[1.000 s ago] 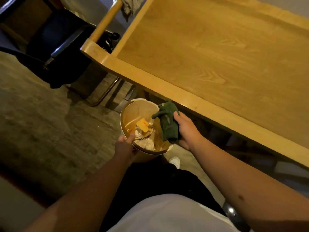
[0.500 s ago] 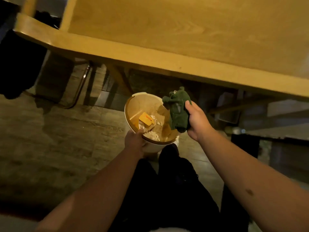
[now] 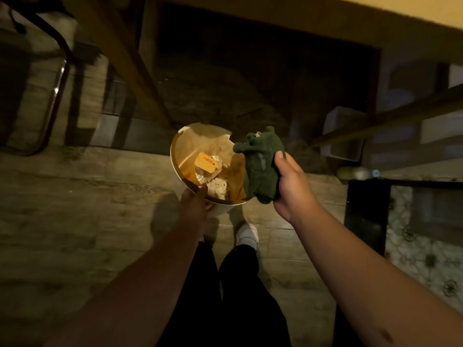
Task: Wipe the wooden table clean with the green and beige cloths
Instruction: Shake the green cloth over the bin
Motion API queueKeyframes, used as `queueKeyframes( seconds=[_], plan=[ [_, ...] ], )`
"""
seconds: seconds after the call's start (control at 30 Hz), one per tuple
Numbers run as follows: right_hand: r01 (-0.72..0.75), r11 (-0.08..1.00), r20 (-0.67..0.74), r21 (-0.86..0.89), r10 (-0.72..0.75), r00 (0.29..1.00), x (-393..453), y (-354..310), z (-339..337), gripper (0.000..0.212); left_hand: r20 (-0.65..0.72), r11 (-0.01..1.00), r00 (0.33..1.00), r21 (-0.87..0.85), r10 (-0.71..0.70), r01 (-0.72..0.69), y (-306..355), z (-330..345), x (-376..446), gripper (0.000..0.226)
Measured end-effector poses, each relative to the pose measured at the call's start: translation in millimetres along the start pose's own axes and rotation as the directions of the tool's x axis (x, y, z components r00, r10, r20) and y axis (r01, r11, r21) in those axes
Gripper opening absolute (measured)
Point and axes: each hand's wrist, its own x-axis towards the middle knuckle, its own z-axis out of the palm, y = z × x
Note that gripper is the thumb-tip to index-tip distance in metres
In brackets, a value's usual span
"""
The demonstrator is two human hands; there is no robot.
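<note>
My right hand [image 3: 292, 189] grips a bunched dark green cloth [image 3: 261, 164] just right of a small round waste bin [image 3: 183, 149]. My left hand [image 3: 194, 209] holds that bin by its near rim. Inside the bin lie crumpled white scraps and an orange packet [image 3: 206, 162]. Only a sliver of the wooden table's top [image 3: 426, 7] shows at the upper right, with its dark underside below it. No beige cloth is in view.
A slanted wooden table leg [image 3: 130, 66] runs down toward the bin. A metal chair frame [image 3: 56, 93] stands at left. A pale box [image 3: 343, 131] sits under the table at right, near a dark panel [image 3: 365, 216]. My legs and a white shoe [image 3: 247, 235] are below.
My view has tilted downward, so the table top slid almost out of sight at the top. The bin and green cloth stay in my hands, now lower over the floor.
</note>
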Motion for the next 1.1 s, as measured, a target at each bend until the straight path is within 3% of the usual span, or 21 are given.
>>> queueKeyframes(
  seconds=[0.27, 0.4, 0.47, 0.53, 0.6, 0.67, 0.77, 0.83, 0.93, 1.03, 1.1],
  plan=[
    [0.027, 0.999, -0.04, -0.018, -0.028, 0.999, 68, 62, -20, 0.025, 0.128, 0.985, 0.99, -0.166, 0.066, -0.044, -46, -10, 97, 0.036],
    [0.008, 0.999, -0.028, -0.052, -0.009, 1.0, 88, 80, -29, 0.026, 0.136, 0.993, 0.985, -0.063, 0.104, -0.096, -69, -10, 115, 0.043],
    [0.007, 0.998, -0.01, -0.065, -0.008, 1.0, 94, 85, -32, 0.026, 0.105, 0.996, 0.991, -0.051, 0.082, -0.077, -82, -10, 114, 0.031],
    [0.003, 0.997, 0.003, -0.081, -0.003, 1.0, 96, 86, -32, 0.026, 0.037, 1.0, 0.999, -0.014, 0.021, -0.02, -92, -9, 111, 0.005],
    [-0.002, 0.996, 0.006, -0.085, 0.003, 1.0, 95, 85, -32, 0.027, -0.05, 0.992, 0.993, 0.058, -0.111, 0.114, -93, -8, 103, 0.016],
    [-0.01, 0.995, 0.012, -0.099, 0.011, 1.0, 89, 79, -31, 0.027, -0.037, 0.954, 0.965, 0.147, -0.258, 0.261, -87, -7, 88, 0.023],
    [-0.01, 0.988, 0.023, -0.157, 0.014, 1.0, 67, 63, -27, 0.028, -0.031, 0.873, 0.942, 0.367, -0.335, 0.322, -58, -10, 51, 0.012],
    [0.032, 0.959, 0.035, -0.282, -0.023, 0.999, 43, 46, -23, 0.026, -0.092, 0.85, 0.973, 0.474, -0.211, 0.229, -30, -9, 19, 0.024],
    [0.168, 0.85, 0.103, -0.5, -0.135, 0.986, -7, 15, -16, 0.025, -0.06, 0.744, 0.993, 0.667, 0.098, -0.033, 23, 6, -41, 0.034],
    [0.324, 0.728, 0.22, -0.604, -0.239, 0.946, -58, -19, -10, 0.025, 0.198, 0.633, 0.937, 0.694, 0.289, -0.342, 83, 32, -117, 0.021],
    [0.432, 0.642, 0.31, -0.634, -0.301, 0.902, -93, -43, -5, 0.03, 0.411, 0.504, 0.856, 0.692, 0.314, -0.517, 121, 50, -168, 0.016]
  ],
)
